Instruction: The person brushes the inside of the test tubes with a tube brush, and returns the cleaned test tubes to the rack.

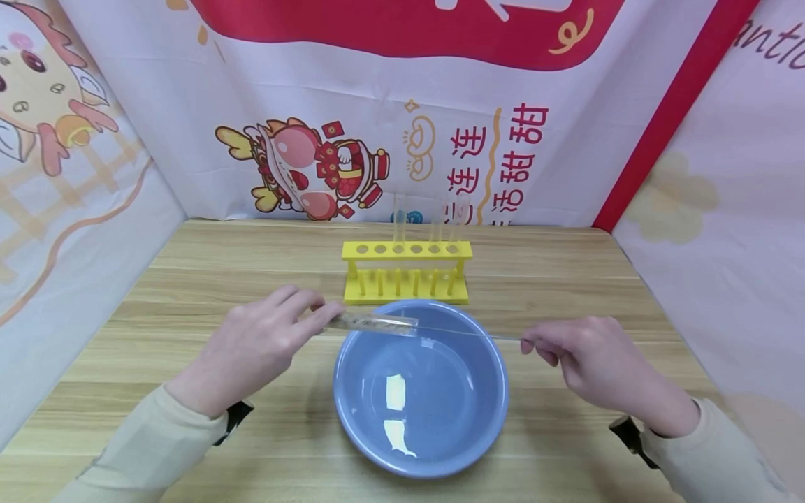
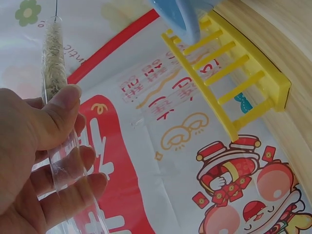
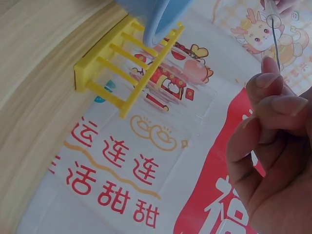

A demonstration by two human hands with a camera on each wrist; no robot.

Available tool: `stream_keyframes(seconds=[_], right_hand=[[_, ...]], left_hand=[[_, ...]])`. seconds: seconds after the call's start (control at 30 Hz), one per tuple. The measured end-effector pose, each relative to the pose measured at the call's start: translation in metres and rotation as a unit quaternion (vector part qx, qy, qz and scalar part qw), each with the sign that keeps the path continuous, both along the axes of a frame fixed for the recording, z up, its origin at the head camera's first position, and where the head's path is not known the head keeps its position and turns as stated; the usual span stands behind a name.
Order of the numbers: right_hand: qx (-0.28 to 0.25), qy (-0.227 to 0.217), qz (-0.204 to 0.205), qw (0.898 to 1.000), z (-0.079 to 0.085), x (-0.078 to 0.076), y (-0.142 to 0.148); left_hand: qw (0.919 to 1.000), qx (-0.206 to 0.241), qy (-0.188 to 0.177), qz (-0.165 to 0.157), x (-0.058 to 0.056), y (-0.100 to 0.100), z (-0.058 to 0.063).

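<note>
My left hand (image 1: 264,342) grips a clear glass test tube (image 2: 73,173) that lies nearly level over the far part of a blue basin (image 1: 338,402). Inside the tube sit the pale bristles (image 2: 54,61) of a test tube brush. Its thin wire handle (image 1: 465,331) comes out of the tube's mouth and runs to the right. My right hand (image 1: 594,360) pinches the end of that wire between thumb and fingers, just right of the basin. In the right wrist view, the wire (image 3: 276,46) leads up to the tube's round mouth.
Just behind the basin stands a yellow test tube rack (image 1: 407,250) with pegs along its base. Three clear test tubes, one of them a test tube (image 1: 399,218) near the middle, stand upright in it. A printed cloth (image 1: 352,77) backs the wooden table (image 1: 251,255).
</note>
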State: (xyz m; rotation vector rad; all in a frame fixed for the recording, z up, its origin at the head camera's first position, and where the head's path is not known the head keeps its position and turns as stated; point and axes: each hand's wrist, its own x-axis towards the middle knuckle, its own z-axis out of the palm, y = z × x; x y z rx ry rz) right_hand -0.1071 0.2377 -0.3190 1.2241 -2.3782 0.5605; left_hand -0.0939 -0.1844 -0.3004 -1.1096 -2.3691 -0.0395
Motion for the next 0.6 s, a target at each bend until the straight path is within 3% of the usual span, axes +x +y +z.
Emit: stream_keyframes(seconds=[0.6], right_hand=[[0.020,-0.025,-0.029,0.999,-0.012,-0.004,0.009]], left_hand=[[0.9996,-0.021,-0.012,0.016,-0.006,-0.009,-0.010]])
